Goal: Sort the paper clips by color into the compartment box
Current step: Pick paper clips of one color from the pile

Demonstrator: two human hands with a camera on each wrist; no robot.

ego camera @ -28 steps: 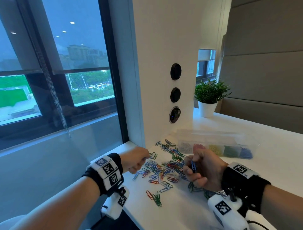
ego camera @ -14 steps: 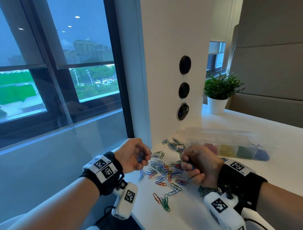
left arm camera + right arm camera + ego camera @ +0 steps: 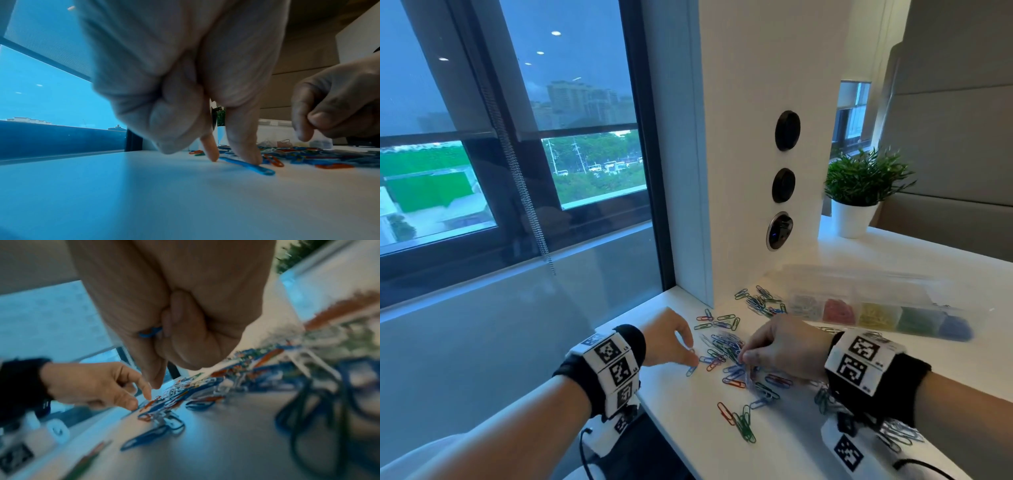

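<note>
A pile of mixed coloured paper clips [image 3: 726,349] lies on the white desk [image 3: 688,428]. Behind it stands the clear compartment box [image 3: 928,291], with silver, red, yellow, green and blue clips in separate sections. My left hand [image 3: 693,359] is down at the pile's left edge. Its thumb and forefinger pinch a blue paper clip [image 3: 246,164] that lies flat on the desk, and the other fingers are curled. My right hand [image 3: 746,359] hovers over the pile's middle, with a blue clip [image 3: 149,333] tucked in its curled fingers and the forefinger pointing down.
A white pillar [image 3: 750,171] with round black sockets rises just behind the pile. A potted plant [image 3: 859,192] stands at the back right. A few green and red clips [image 3: 743,425] lie apart near the front. The desk's left edge drops off beside my left wrist.
Both hands have dropped from just above the pile onto it. The left fingertips now touch a blue clip on the desk. The view has shifted right.
</note>
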